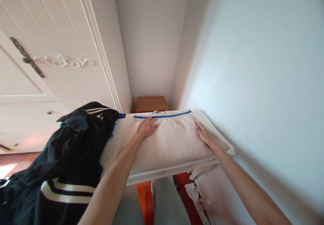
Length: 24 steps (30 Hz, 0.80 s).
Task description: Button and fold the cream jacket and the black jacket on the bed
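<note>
A pale garment (167, 140) with a blue stripe along its far edge lies spread over a narrow white board. Flat on its upper left part rests my left hand (148, 126), fingers stretched out just below the stripe; a ring shows on one finger. My right hand (204, 134) lies near the garment's right side with its fingers extended. Small creases run through the cloth between the two hands. Neither hand grips anything. At the left end of the board, a black garment (73, 147) with white stripes is heaped and hangs down over the side.
A white wardrobe (63, 43) with a dark handle stands at the left. On the right a pale wall (265, 66) runs close beside the board (229, 149). A brown wooden box-like piece (151, 103) stands beyond it. White items (193, 192) lie below, by the wall.
</note>
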Available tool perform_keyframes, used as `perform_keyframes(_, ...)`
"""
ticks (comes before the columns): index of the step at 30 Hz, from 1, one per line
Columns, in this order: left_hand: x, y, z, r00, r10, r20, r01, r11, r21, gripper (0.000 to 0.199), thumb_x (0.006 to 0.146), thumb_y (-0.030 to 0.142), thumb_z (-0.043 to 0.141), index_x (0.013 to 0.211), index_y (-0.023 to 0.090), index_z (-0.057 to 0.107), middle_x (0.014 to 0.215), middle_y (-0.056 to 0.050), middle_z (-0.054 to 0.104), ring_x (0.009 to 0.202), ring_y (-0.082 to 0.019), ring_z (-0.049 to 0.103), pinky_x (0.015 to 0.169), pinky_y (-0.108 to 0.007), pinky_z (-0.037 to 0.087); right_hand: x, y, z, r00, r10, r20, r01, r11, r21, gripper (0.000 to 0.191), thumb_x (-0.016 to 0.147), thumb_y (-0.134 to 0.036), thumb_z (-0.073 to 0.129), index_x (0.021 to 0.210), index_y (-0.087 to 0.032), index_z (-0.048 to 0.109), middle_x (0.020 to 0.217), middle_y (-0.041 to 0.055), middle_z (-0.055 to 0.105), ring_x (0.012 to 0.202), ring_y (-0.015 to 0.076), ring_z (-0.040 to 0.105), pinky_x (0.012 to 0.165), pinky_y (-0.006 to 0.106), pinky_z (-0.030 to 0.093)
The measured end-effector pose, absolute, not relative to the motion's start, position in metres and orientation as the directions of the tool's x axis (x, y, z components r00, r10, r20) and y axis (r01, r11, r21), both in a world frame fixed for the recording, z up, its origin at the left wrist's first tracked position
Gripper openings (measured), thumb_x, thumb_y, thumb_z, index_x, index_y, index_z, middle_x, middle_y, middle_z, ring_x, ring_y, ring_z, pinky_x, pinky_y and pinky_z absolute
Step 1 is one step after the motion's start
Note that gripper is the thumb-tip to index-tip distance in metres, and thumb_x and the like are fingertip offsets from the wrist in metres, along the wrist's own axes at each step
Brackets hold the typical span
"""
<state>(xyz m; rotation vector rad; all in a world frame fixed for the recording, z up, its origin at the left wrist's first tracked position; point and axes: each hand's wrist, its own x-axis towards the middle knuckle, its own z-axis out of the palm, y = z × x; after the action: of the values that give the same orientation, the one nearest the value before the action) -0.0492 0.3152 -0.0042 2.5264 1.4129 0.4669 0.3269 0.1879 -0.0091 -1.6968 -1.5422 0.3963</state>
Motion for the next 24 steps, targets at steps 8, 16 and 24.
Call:
perform_keyframes(8, -0.064, 0.311, 0.009, 0.321, 0.903, 0.287, 0.668, -0.431, 0.607, 0.053, 0.1, 0.047, 0.029, 0.111, 0.014, 0.068, 0.112, -0.011, 0.072, 0.108, -0.026, 0.065, 0.094, -0.036, 0.05, 0.328, 0.192, -0.019, 0.204, 0.905, 0.373, 0.711, 0.125, -0.692, 0.057, 0.093, -0.052, 0.043, 0.133, -0.015, 0.058, 0.138, 0.0167, 0.059, 0.13, 0.027, 0.053, 0.115, 0.047, 0.035)
perform_keyframes(16, -0.073, 0.286, 0.036, 0.455, 0.836, 0.306, 0.685, -0.548, 0.479, 0.037, 0.097, 0.044, 0.044, 0.114, 0.022, 0.067, 0.129, -0.009, 0.066, 0.126, -0.028, 0.056, 0.105, -0.039, 0.043, 0.327, 0.195, -0.022, 0.19, 0.899, 0.395, 0.733, 0.138, -0.666, 0.053, 0.092, -0.05, 0.044, 0.133, -0.02, 0.059, 0.137, 0.0143, 0.06, 0.129, 0.0282, 0.054, 0.114, 0.048, 0.038)
perform_keyframes(24, -0.13, 0.282, 0.014, 0.552, 0.809, 0.204, 0.787, -0.586, 0.192, 0.054, 0.099, 0.046, 0.039, 0.137, 0.01, 0.054, 0.147, -0.021, 0.049, 0.142, -0.032, 0.039, 0.119, -0.047, 0.026, 0.337, 0.19, -0.012, 0.123, 0.942, 0.311, 0.762, 0.112, -0.638, 0.051, 0.092, -0.05, 0.046, 0.134, -0.024, 0.058, 0.139, 0.0115, 0.059, 0.131, 0.0279, 0.053, 0.116, 0.049, 0.035)
